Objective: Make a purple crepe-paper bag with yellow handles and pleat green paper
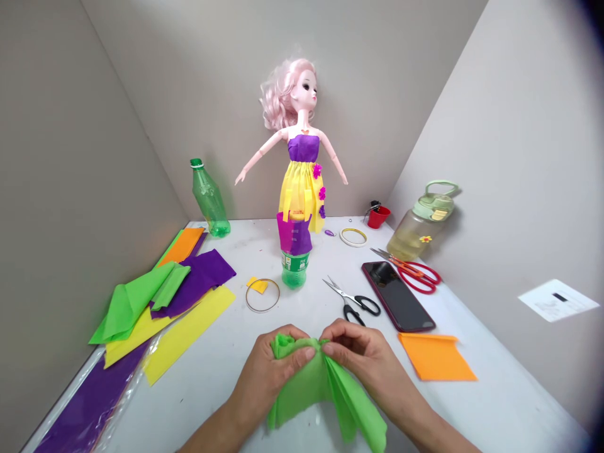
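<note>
Left hand [271, 371] and right hand [361, 355] pinch gathered green crepe paper [302, 390] in a narrow grip. Label on the green bottle [295, 261] too small to read.

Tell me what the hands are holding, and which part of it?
The left hand and the right hand both hold one green crepe paper by its bunched top edge, and the rest of it hangs loose below them.

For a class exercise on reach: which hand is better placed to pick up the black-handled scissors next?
Probably the right hand: it pinches the green crepe paper closest to the black-handled scissors. The left hand grips the paper's far side, farther away.
</note>
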A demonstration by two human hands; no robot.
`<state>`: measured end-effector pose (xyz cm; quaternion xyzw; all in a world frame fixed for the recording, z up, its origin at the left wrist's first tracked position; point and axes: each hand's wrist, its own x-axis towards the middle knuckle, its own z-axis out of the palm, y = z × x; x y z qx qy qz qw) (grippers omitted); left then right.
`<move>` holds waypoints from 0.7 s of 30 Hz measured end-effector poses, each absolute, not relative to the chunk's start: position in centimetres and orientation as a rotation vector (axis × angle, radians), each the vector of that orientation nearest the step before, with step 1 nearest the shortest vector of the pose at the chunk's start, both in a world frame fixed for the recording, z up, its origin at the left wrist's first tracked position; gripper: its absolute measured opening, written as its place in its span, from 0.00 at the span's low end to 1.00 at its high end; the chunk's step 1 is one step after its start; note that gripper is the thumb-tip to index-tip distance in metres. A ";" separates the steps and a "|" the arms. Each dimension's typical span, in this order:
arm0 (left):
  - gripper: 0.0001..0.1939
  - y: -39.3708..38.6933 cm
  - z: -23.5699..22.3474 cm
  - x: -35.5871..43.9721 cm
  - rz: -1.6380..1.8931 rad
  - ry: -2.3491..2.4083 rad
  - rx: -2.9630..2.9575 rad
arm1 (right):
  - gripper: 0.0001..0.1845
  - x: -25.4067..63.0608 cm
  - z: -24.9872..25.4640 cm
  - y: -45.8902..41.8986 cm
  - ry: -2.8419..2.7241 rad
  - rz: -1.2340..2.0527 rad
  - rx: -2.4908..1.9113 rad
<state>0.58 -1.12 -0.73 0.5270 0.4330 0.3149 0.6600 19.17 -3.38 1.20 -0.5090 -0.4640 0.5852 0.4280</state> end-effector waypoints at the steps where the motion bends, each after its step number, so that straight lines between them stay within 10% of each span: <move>1: 0.19 -1.1 -0.8 0.6 0.720 0.983 1.190 | 0.12 19.2 1.2 -3.4 -1.157 1.460 -1.266; 21: 0.18 -1.1 -0.8 0.7 0.745 0.973 1.178 | 0.16 19.0 1.5 -3.4 -1.052 1.590 -1.262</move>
